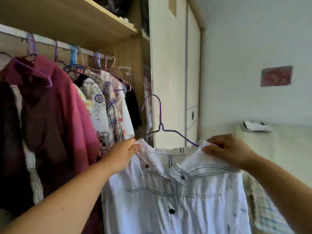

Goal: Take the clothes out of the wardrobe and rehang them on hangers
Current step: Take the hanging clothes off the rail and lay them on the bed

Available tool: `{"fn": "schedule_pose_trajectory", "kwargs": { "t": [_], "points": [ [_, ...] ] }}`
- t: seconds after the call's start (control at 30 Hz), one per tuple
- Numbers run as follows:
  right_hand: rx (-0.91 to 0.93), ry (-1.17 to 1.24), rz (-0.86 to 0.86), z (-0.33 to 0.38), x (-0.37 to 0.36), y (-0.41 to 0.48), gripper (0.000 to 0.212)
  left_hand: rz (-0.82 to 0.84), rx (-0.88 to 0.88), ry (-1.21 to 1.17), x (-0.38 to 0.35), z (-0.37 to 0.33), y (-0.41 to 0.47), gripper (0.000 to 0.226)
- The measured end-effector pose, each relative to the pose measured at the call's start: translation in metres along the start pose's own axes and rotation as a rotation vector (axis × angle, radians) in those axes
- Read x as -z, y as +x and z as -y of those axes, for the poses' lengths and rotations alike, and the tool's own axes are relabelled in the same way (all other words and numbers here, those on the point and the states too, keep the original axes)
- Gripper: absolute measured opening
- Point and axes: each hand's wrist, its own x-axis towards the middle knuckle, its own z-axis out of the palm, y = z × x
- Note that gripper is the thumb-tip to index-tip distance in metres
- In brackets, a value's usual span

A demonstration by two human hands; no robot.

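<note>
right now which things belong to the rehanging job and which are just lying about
In the job: white shirt, held at its shoulders by the left hand and right hand; purple hanger partly inside it; wardrobe rail; maroon shirt on it.
Lying about: pink wall patch; papers; checked cloth.

Crinkled matt white cloth shirt with glossy dark buttons; thin purple-coated wire hanger; matt pale wood-grain shelf.

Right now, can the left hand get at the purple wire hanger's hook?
Probably yes. The hook of the purple wire hanger stands bare above the white buttoned shirt, nothing between it and the left hand. That hand pinches the shirt's shoulder, so it must let go first.
</note>
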Motion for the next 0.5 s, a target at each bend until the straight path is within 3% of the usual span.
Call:
{"fn": "schedule_pose_trajectory", "kwargs": {
  "t": [0.1, 0.23, 0.37, 0.5],
  "points": [
    [-0.146, -0.132, 0.055, -0.014, 0.000, -0.052, 0.011, 0.133, -0.058, -0.106, -0.045, -0.004, -0.014, 0.034],
    [-0.384, -0.315, 0.065, -0.004, -0.005, -0.135, 0.032, 0.194, -0.196, -0.169, -0.076, -0.024, -0.054, 0.028],
    [-0.557, -0.345, -0.019, 0.017, -0.017, -0.221, 0.041, 0.260, -0.343, -0.180, -0.092, -0.036, -0.090, 0.028],
    [-0.756, -0.289, -0.039, 0.040, -0.024, -0.306, 0.037, 0.304, -0.516, -0.124, -0.100, -0.058, -0.126, 0.021]
  ]
}}
